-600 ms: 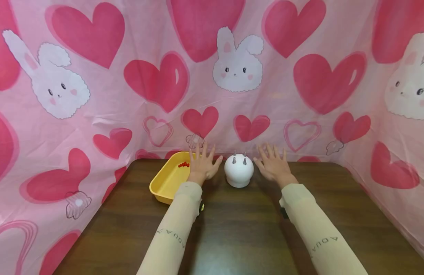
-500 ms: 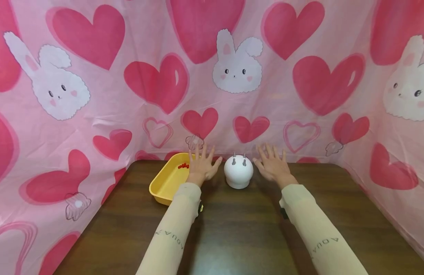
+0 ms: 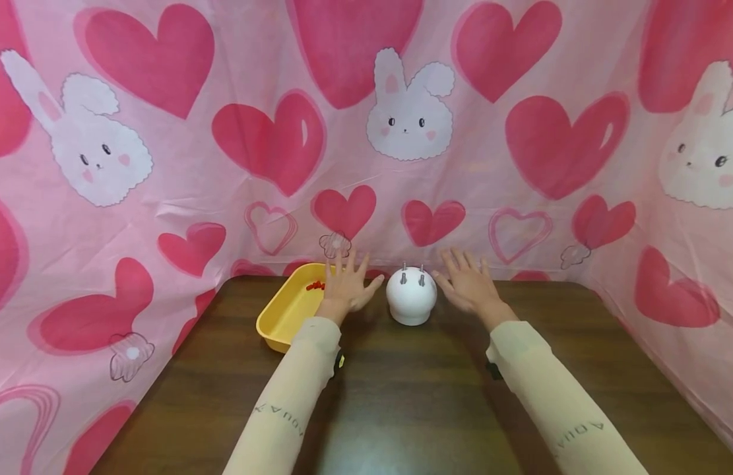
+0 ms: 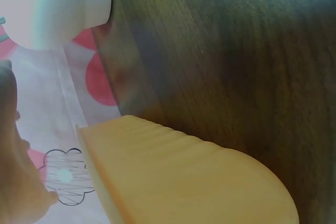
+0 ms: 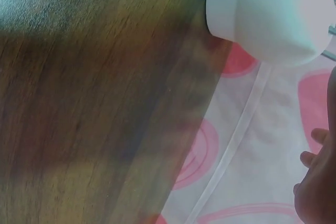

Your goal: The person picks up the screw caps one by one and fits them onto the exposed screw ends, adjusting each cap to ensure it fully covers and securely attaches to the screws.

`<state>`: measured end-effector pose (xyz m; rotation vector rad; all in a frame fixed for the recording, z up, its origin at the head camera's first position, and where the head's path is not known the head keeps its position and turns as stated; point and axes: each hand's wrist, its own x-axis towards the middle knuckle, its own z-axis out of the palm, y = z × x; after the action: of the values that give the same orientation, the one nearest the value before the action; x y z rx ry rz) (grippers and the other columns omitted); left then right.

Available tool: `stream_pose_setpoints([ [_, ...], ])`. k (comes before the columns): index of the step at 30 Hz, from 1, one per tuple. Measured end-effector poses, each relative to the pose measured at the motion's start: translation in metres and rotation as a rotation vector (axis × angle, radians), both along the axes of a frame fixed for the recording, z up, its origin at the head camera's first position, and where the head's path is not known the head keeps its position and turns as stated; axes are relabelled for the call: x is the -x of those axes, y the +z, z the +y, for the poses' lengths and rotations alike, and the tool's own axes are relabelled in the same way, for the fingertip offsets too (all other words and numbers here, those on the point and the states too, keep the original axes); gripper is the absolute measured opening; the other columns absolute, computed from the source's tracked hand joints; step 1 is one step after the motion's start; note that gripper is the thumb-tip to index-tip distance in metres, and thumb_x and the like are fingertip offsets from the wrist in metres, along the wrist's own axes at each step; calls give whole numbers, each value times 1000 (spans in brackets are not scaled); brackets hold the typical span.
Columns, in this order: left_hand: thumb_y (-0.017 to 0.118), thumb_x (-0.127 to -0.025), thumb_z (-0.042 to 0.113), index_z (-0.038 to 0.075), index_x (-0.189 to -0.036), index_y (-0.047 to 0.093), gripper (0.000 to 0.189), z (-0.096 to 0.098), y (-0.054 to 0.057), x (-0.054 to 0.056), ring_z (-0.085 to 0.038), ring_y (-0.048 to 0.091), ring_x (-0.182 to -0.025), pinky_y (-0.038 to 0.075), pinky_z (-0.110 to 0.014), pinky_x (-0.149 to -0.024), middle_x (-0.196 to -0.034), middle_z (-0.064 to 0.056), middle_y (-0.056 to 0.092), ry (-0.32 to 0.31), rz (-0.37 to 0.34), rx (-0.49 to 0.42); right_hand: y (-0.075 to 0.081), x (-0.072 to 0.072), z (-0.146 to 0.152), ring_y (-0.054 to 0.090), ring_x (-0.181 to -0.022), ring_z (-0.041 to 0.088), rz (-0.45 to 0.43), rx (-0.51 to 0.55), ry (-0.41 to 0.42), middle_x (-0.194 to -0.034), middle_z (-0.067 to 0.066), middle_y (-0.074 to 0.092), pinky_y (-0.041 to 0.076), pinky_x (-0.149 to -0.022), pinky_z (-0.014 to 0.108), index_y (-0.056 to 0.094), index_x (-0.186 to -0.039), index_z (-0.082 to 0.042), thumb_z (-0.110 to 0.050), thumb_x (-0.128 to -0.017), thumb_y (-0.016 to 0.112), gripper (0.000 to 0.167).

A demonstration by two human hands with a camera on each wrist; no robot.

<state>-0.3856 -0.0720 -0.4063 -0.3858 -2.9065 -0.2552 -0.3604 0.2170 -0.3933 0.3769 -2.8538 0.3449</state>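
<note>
A white rounded object (image 3: 411, 298) with several metal pins standing up from its top sits near the back of the table, between the two hands. My left hand (image 3: 346, 288) is spread with straight fingers over the right side of a yellow tray (image 3: 275, 328), holding nothing. Small red pieces (image 3: 315, 286) lie in the tray, partly hidden by that hand. To the right of the white object, my right hand (image 3: 470, 284) is also spread and holds nothing. In the left wrist view the tray's outer wall (image 4: 199, 177) fills the bottom, with the white object (image 4: 52, 9) at upper left.
The dark wooden table (image 3: 414, 402) extends toward the front and to both sides. A pink cloth (image 3: 479, 171) printed with hearts and rabbits hangs behind and around it.
Both hands have shifted slightly to the left in the head view, and the forearms have spread a little apart. The tray and the white object stay in place.
</note>
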Motion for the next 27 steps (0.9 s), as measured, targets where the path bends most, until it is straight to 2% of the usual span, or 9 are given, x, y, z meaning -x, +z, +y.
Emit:
stream_pose_setpoints([
  [4, 35, -100, 67, 27, -164, 24, 77, -2, 0, -2, -42, 2, -156, 7, -64, -122, -172, -10, 12, -8, -3, -7, -2, -2, -2, 20, -152, 47, 25, 27, 31, -165, 21, 25, 1, -120, 69, 25, -163, -11, -48, -106, 43, 70],
  [10, 38, -99, 67, 28, -164, 25, 77, -6, 0, -5, -43, 12, -155, 9, -63, -123, -171, -10, 14, -27, -31, -38, -5, -6, -7, 27, -149, 48, 43, 67, 61, -163, 22, 30, 6, -120, 68, 26, -162, -10, -50, -105, 45, 72],
  [18, 42, -99, 65, 24, -163, 30, 77, -17, 2, -12, -44, 20, -153, 16, -63, -122, -169, -10, 21, -42, -33, -37, -11, -7, -17, 27, -149, 45, 18, 94, 102, -163, 23, 29, 13, -122, 64, 26, -161, -4, -56, -103, 46, 81],
  [23, 42, -99, 65, 21, -161, 33, 76, -20, 5, -14, -44, 23, -151, 20, -64, -120, -167, -13, 27, -58, -27, -55, -15, -7, -20, 27, -150, 43, 16, 136, 115, -162, 22, 30, 19, -121, 64, 26, -161, -4, -54, -102, 50, 81],
  [27, 41, -100, 64, 19, -160, 34, 75, -21, 5, -15, -44, 28, -149, 23, -63, -119, -164, -16, 32, -64, -28, -58, -19, -7, -21, 33, -146, 42, 34, 164, 136, -157, 21, 36, 26, -117, 66, 30, -158, -4, -52, -102, 52, 77],
])
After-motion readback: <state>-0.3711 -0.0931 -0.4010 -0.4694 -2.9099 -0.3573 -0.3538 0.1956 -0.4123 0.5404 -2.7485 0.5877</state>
